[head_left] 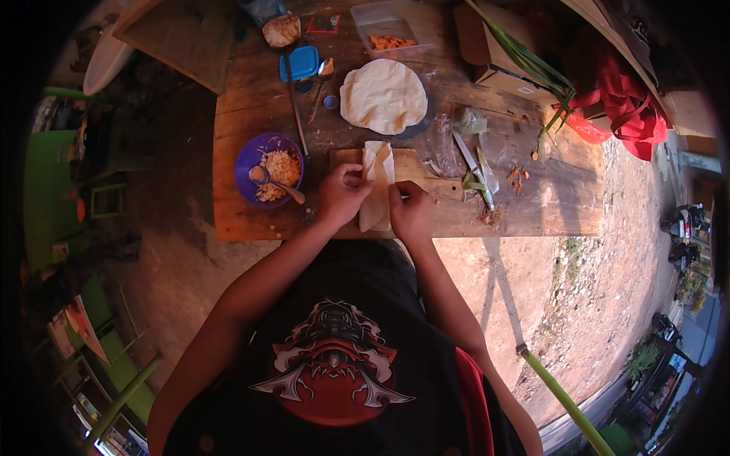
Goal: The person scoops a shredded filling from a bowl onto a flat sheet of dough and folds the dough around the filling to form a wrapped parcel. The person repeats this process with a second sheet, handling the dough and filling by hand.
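Observation:
A pale, thin dough wrapper point(377, 169), folded into a long narrow strip, lies across a wooden cutting board point(430, 178) in front of me. My left hand point(342, 194) pinches its left edge, thumb and index finger curled. On the opposite side, my right hand point(411, 213) grips the right edge with bent fingers. Whatever may be inside the fold is hidden. Beyond the board sits a round stack of flat wrappers point(384, 95). To the left stands a purple bowl point(243, 182) with a shredded orange-white filling point(280, 163) and a spoon point(285, 188).
Right of the board lie a knife point(465, 152), plastic bags point(442, 140) and vegetable scraps point(518, 179). Farther back are a clear container point(414, 47) of orange pieces, a blue lid point(299, 64), a long-handled ladle point(295, 106), a cardboard box point(498, 74) and a red bag point(627, 106).

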Available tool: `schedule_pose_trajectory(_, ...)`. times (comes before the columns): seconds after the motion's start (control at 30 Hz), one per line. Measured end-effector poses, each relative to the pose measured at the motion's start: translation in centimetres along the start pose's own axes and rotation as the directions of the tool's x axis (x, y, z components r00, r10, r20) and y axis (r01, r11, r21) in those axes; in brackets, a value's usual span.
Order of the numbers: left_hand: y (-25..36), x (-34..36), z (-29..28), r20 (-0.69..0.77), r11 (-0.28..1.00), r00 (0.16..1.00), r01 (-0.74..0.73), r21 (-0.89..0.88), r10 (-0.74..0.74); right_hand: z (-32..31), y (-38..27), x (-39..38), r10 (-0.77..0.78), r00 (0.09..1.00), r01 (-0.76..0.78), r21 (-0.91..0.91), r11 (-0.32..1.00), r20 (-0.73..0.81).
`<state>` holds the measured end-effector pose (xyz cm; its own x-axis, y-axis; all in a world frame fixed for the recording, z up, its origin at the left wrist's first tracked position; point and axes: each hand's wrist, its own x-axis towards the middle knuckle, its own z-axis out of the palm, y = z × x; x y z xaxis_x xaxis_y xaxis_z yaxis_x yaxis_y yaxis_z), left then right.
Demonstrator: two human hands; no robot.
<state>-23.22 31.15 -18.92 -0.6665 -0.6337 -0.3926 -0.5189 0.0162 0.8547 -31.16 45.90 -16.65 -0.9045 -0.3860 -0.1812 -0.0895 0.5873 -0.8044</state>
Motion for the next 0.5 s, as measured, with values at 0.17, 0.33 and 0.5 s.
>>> schedule_pose_trajectory(0.17,-0.3,0.2,0.0,0.018,1.0,1.0,0.007,-0.027,-0.006,-0.7,-0.6,0.1,-0.008,1.0,0.008,0.002,1.0,-0.002)
schedule_pose_trajectory(0.33,-0.2,0.3,0.1,0.011,1.0,1.0,-0.021,-0.007,0.021,0.9,-0.5,0.3,-0.055,0.998,0.055,-0.007,0.998,0.031)
schedule_pose_trajectory(0.5,-0.5,0.5,-0.1,-0.016,0.998,0.999,-0.045,0.035,0.046,1.9,-0.2,0.3,-0.108,0.989,0.113,-0.045,0.993,0.1)
